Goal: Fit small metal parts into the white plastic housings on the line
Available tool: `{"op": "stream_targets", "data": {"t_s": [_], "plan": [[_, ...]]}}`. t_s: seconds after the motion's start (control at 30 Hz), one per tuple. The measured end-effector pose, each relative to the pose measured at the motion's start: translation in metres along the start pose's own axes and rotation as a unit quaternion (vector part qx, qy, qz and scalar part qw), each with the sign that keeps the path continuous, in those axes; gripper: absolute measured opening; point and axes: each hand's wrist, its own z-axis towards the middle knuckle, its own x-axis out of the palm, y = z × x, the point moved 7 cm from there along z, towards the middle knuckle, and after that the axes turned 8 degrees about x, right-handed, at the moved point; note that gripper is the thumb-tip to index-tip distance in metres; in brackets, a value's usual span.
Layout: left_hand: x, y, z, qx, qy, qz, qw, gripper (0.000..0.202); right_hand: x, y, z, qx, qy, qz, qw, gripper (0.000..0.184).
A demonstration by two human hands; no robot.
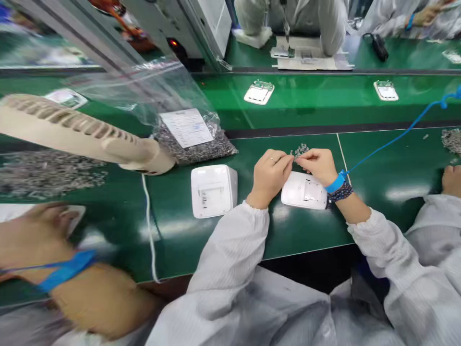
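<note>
My left hand [271,174] and my right hand [317,164] meet at a small pile of tiny metal parts [301,150] on the green bench. Thumb and forefinger of each hand are pinched together at the pile's near edge; the fingertips hide most of what they hold, and it is too small to name. Just below my hands lies a white plastic housing [298,190] with a recess on its right side. To the left of my left hand stands a stack of similar white housings [212,191].
A clear bag of small parts [196,139] with a paper label lies beyond the stack. Left of it are a beige fan [90,132] and a white cord [148,226]. A co-worker's arm [72,269] reaches in at left. White housings [259,92] lie on the green belt ahead.
</note>
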Motion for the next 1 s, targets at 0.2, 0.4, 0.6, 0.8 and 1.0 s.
{"op": "stream_targets", "data": {"t_s": [0.2,0.4,0.6,0.8,1.0], "plan": [[0.001,-0.001,-0.002,-0.018,0.02,0.008,1.0,0.017,-0.004,-0.007,-0.002,0.052,-0.012,0.03,0.998,0.018],[0.002,0.001,-0.004,-0.036,0.008,-0.029,0.999,0.018,-0.003,-0.003,-0.006,0.002,-0.047,0.044,0.998,0.016],[0.002,0.002,-0.005,-0.062,0.008,-0.025,0.998,0.025,0.003,-0.005,-0.008,-0.063,-0.052,-0.001,0.997,0.008],[0.005,0.001,-0.004,-0.095,0.03,-0.005,0.995,0.027,0.004,0.0,-0.018,-0.143,-0.116,-0.079,0.98,0.003],[0.0,0.001,-0.004,-0.146,-0.027,-0.05,0.988,0.021,0.004,0.02,-0.035,-0.266,-0.156,-0.127,0.943,0.012]]}}
